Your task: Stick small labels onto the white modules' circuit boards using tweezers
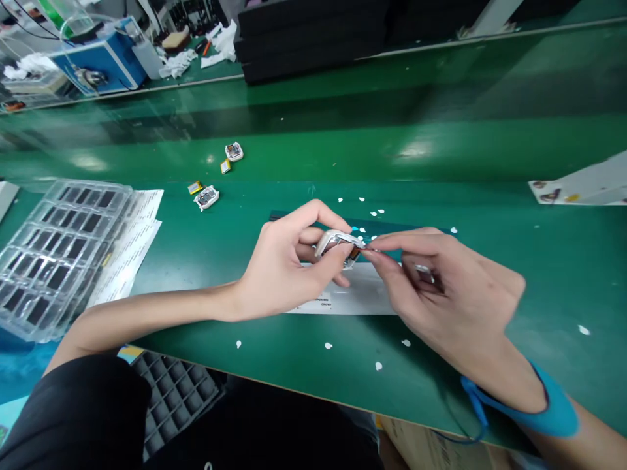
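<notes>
My left hand (289, 267) is closed around a small white device housing (336, 243), held just above the green table (245, 261). My right hand (441, 287) pinches a tiny brownish part (360, 251) at the housing's right edge, with a thin metal tool (424, 269) tucked under its fingers. A blue wrist strap (543, 405) circles my right wrist. Under both hands lies a white label sheet (353, 297) on a dark strip.
A clear plastic tray (53, 254) with several dark cells lies at the left on printed paper sheets (132, 241). Two similar small housings (206, 197) (234, 151) and yellow bits lie farther back. White scraps dot the table. A black gridded tray (171, 391) sits below the front edge.
</notes>
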`<action>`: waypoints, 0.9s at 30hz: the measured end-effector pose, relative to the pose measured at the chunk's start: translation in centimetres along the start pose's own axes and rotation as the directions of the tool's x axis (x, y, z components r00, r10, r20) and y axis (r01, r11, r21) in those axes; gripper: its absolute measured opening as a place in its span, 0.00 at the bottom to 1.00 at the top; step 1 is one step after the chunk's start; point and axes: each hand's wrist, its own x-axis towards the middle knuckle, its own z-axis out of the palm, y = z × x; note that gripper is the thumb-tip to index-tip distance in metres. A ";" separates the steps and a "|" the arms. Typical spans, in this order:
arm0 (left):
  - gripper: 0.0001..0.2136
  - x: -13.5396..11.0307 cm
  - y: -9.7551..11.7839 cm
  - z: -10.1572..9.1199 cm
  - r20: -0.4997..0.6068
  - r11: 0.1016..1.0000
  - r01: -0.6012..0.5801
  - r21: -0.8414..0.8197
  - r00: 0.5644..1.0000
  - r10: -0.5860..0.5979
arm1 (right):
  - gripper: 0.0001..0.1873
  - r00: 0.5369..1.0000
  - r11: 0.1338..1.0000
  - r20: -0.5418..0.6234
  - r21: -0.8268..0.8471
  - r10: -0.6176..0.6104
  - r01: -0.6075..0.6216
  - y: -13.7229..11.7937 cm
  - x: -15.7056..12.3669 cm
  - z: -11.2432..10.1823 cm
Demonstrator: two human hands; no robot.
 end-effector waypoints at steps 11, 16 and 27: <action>0.03 0.7 -0.2 -0.6 0.217 0.980 0.170 -0.100 0.965 -0.145 | 0.20 0.990 0.990 -0.025 0.000 -0.139 0.139 0.9 0.0 0.1; 0.04 0.8 -0.1 -0.7 0.217 0.961 0.234 -0.146 0.956 -0.200 | 0.15 0.985 0.980 0.005 -0.101 -0.171 0.171 1.4 -0.1 0.1; 0.06 1.1 -0.3 -0.8 0.199 0.961 0.245 -0.126 0.956 -0.217 | 0.22 0.976 0.954 0.073 -0.209 -0.203 0.214 2.3 -0.5 0.4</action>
